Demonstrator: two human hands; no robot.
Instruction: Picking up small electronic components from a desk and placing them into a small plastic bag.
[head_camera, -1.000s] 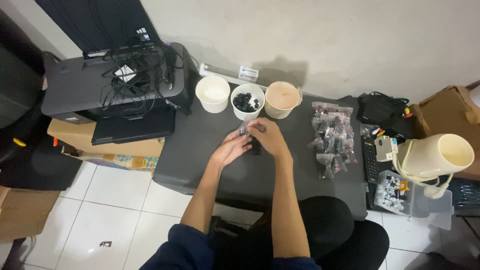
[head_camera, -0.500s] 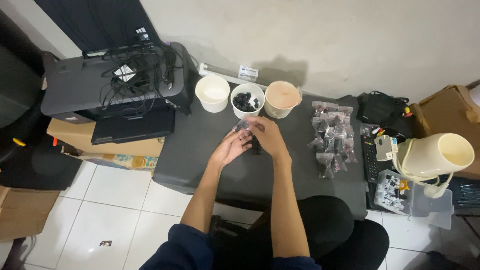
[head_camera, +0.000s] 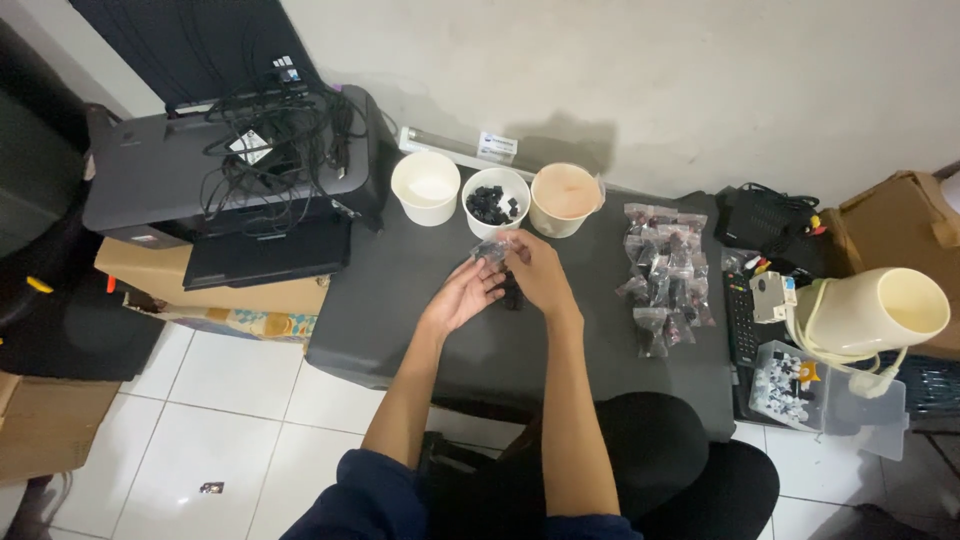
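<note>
Head view: barely any change from a second ago. Left hand (head_camera: 462, 297) stays cupped, palm up, mid-tabletop; right hand (head_camera: 535, 270) still pinches small clear bag (head_camera: 490, 247) just before middle cup (head_camera: 496, 202) at far edge.

Your forearms bare, stretched forward, converging near table's far edge. Your left hand (head_camera: 462, 296) palm-up, fingers half-curled, thumb raised. Your right hand (head_camera: 532, 270) knuckles up, fingers bent, pinching; fingertips of both hands meet.
</note>
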